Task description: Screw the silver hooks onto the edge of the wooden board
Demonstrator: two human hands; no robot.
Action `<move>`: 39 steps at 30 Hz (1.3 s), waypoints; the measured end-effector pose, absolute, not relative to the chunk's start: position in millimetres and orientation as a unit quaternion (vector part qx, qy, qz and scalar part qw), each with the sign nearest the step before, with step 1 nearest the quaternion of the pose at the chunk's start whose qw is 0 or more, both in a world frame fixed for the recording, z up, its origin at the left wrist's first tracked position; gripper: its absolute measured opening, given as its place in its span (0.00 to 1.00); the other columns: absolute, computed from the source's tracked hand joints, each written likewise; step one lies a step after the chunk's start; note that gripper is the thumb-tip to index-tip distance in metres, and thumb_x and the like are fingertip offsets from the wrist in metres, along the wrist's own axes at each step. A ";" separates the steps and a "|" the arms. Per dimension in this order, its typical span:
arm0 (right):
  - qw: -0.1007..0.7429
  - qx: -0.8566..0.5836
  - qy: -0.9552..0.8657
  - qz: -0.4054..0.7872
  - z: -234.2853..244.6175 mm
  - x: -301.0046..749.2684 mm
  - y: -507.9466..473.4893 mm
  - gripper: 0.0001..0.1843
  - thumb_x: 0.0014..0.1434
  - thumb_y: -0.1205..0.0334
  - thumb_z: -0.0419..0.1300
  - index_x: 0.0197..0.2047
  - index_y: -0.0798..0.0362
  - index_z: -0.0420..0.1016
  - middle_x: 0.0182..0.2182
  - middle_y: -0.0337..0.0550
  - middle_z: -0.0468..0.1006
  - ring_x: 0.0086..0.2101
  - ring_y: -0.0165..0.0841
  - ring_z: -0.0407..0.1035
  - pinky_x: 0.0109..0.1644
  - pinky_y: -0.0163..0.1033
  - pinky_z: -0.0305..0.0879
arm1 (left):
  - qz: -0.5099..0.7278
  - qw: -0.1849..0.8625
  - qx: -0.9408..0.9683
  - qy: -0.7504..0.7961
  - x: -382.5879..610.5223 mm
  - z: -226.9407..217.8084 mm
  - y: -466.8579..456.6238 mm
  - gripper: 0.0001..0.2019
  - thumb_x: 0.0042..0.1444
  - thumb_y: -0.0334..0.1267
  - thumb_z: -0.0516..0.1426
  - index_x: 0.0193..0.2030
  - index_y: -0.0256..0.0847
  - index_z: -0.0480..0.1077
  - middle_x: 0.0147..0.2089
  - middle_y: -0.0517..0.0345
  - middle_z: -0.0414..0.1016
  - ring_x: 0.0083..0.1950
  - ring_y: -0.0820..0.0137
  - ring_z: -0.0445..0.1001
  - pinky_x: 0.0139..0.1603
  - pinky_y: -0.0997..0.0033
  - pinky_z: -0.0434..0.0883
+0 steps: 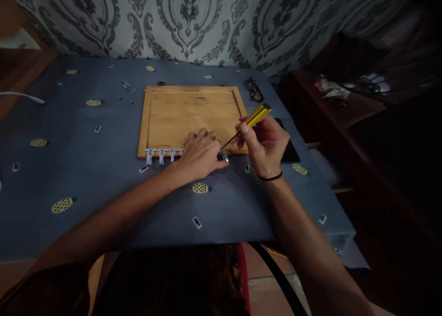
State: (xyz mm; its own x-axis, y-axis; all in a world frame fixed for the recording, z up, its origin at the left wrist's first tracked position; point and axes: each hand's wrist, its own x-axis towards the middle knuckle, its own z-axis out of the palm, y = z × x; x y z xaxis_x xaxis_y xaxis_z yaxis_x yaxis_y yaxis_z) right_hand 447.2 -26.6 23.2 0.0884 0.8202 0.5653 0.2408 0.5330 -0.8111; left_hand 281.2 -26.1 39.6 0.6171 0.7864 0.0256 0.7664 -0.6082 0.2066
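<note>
A light wooden board with a raised frame (183, 113) lies on the table. Along its near edge runs a metal hook rail (161, 155) with several small hooks, its middle covered by my hand. My left hand (202, 152) rests over the rail and the board's near edge, fingers stretched onto the wood, thumb beside the rightmost hook (224, 156). In my right hand (267, 141) is a yellow and black screwdriver (255, 116), held slantwise between thumb and fingers. Its shaft points down to the rail's right end, close by my left hand. Whether the tip sits in a screw cannot be seen.
Blue cloth with pineapple prints covers the table (113, 182). Small metal parts (128, 87) lie behind the board's left side, and a dark looped object (256, 94) behind its right corner. A black flat item (290, 145) shows beyond my right hand. A white cable (24, 96) lies left.
</note>
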 end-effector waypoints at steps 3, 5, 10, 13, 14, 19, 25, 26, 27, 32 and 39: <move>0.607 -0.425 -0.626 0.243 23.5 447.5 -26.1 0.19 0.59 0.42 0.68 0.38 0.49 0.74 0.25 0.33 0.75 0.19 0.26 0.70 0.20 0.34 0.67 | 0.057 0.085 0.894 0.435 281.3 39.7 -26.1 0.20 0.63 0.53 0.62 0.49 0.36 0.78 0.55 0.45 0.77 0.60 0.51 0.68 0.56 0.52 0.67; 0.606 -0.428 -0.626 0.242 24.5 447.8 -25.7 0.20 0.55 0.43 0.71 0.35 0.49 0.72 0.23 0.32 0.74 0.18 0.26 0.69 0.20 0.33 0.67 | 0.057 0.085 0.894 0.437 281.3 40.2 -26.1 0.20 0.63 0.53 0.62 0.49 0.37 0.78 0.55 0.45 0.77 0.60 0.51 0.69 0.56 0.52 0.67; 0.595 -0.436 -0.627 0.252 27.0 449.5 -23.9 0.25 0.47 0.41 0.75 0.30 0.47 0.68 0.22 0.31 0.71 0.18 0.26 0.68 0.19 0.34 0.67 | 0.056 0.088 0.894 0.436 280.8 41.0 -26.2 0.20 0.63 0.53 0.62 0.48 0.36 0.78 0.55 0.44 0.77 0.60 0.50 0.69 0.55 0.52 0.67; 0.591 -0.436 -0.623 0.268 28.8 451.2 -23.4 0.24 0.48 0.40 0.74 0.33 0.47 0.71 0.25 0.33 0.74 0.19 0.27 0.69 0.21 0.36 0.69 | 0.054 0.089 0.893 0.438 280.9 41.4 -26.5 0.19 0.63 0.52 0.62 0.49 0.37 0.78 0.55 0.44 0.77 0.59 0.51 0.68 0.55 0.53 0.67; 0.589 -0.436 -0.623 0.274 29.7 452.0 -23.5 0.24 0.49 0.39 0.74 0.35 0.47 0.73 0.26 0.34 0.75 0.19 0.27 0.70 0.22 0.36 0.70 | 0.053 0.091 0.893 0.438 281.0 41.6 -26.6 0.20 0.63 0.52 0.62 0.49 0.37 0.78 0.55 0.44 0.76 0.59 0.51 0.68 0.55 0.53 0.66; 0.559 -0.431 -0.638 0.309 35.2 456.8 -25.2 0.23 0.53 0.41 0.72 0.44 0.49 0.81 0.26 0.36 0.78 0.22 0.27 0.72 0.27 0.36 0.72 | 0.053 0.090 0.891 0.441 281.3 41.4 -27.3 0.20 0.63 0.52 0.62 0.49 0.35 0.78 0.54 0.44 0.76 0.59 0.51 0.68 0.55 0.53 0.66; 0.563 -0.441 -0.629 0.306 31.9 458.3 -23.4 0.23 0.46 0.42 0.76 0.33 0.50 0.76 0.25 0.34 0.77 0.19 0.26 0.69 0.20 0.34 0.67 | 0.056 0.092 0.893 0.436 281.2 40.8 -26.8 0.19 0.63 0.52 0.63 0.48 0.36 0.78 0.54 0.44 0.77 0.60 0.51 0.68 0.55 0.53 0.67; 0.569 -0.443 -0.623 0.302 30.1 457.2 -22.9 0.24 0.45 0.42 0.77 0.32 0.50 0.74 0.26 0.34 0.76 0.19 0.25 0.68 0.19 0.34 0.66 | 0.056 0.091 0.893 0.437 281.2 40.8 -26.8 0.20 0.63 0.52 0.63 0.48 0.35 0.78 0.54 0.44 0.77 0.60 0.51 0.68 0.55 0.52 0.67; 0.576 -0.445 -0.618 0.296 28.3 455.8 -22.3 0.25 0.44 0.42 0.77 0.31 0.49 0.72 0.26 0.33 0.76 0.18 0.25 0.67 0.18 0.34 0.65 | 0.056 0.090 0.893 0.437 281.2 40.8 -26.7 0.20 0.63 0.52 0.62 0.48 0.35 0.78 0.54 0.44 0.77 0.60 0.50 0.68 0.56 0.52 0.67; 0.615 -0.438 -0.593 0.279 23.8 448.6 -19.9 0.27 0.43 0.43 0.78 0.30 0.48 0.66 0.23 0.30 0.71 0.16 0.24 0.64 0.17 0.34 0.64 | 0.052 0.093 0.893 0.436 281.0 40.0 -26.2 0.20 0.63 0.53 0.62 0.48 0.36 0.78 0.55 0.44 0.76 0.60 0.51 0.68 0.56 0.52 0.67; 0.602 -0.441 -0.610 0.265 33.6 454.0 -25.0 0.22 0.53 0.38 0.71 0.40 0.47 0.78 0.27 0.34 0.75 0.20 0.26 0.70 0.24 0.36 0.71 | 0.061 0.086 0.892 0.439 281.0 39.3 -26.4 0.19 0.62 0.52 0.63 0.48 0.37 0.78 0.54 0.45 0.77 0.59 0.51 0.68 0.55 0.53 0.67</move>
State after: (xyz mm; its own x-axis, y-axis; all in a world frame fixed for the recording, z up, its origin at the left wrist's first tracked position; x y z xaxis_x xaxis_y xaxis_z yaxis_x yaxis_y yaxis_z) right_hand 454.0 -25.0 33.6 0.1149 0.8577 0.5011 0.2187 0.4702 -0.8550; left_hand 281.0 -26.4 39.3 0.6069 0.7941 0.0335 0.7730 -0.5995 0.2078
